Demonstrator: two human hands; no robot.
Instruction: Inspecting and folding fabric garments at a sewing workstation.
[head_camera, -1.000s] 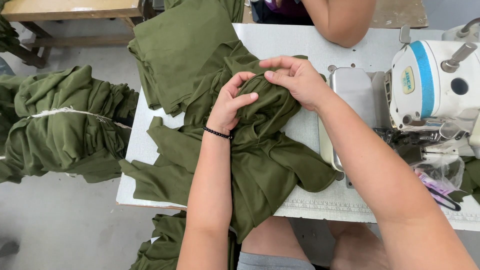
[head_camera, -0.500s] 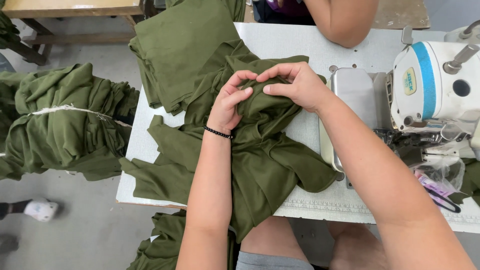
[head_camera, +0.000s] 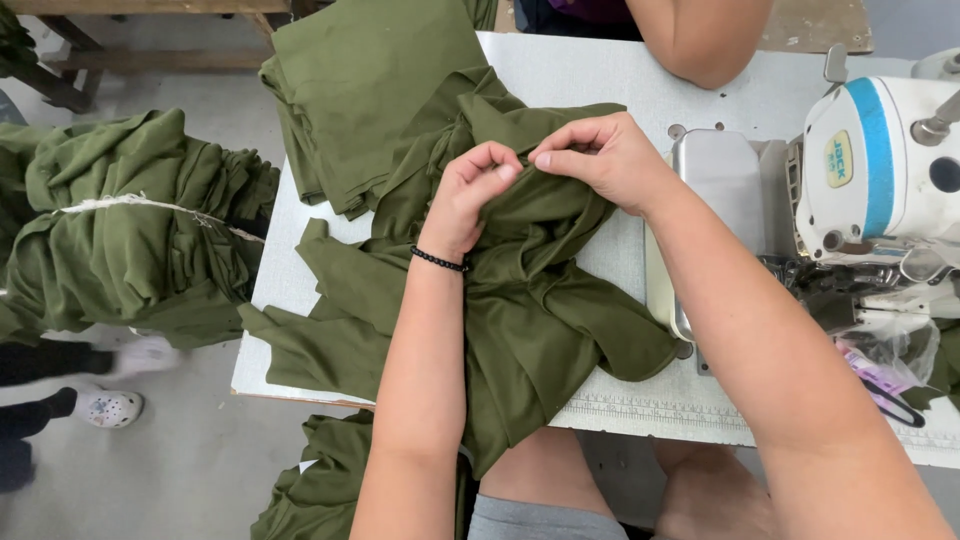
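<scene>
Table (head_camera: 600, 80), both hands pinching green cloth (head_camera: 540, 310)

White table (head_camera: 600, 75), crumpled olive-green fabric (head_camera: 540, 310) spread across its middle and hanging over the near edge, flat stack of folded green pieces (head_camera: 370, 90) at the far left corner, white sewing machine (head_camera: 880, 165) at the right, printed ruler strip (head_camera: 650, 410) along the near edge

The green cloth (head_camera: 540, 300) is soft and all bunched up (lots of folds). It lies on the white worktop (head_camera: 600, 70), one end hanging off the near edge.
</scene>
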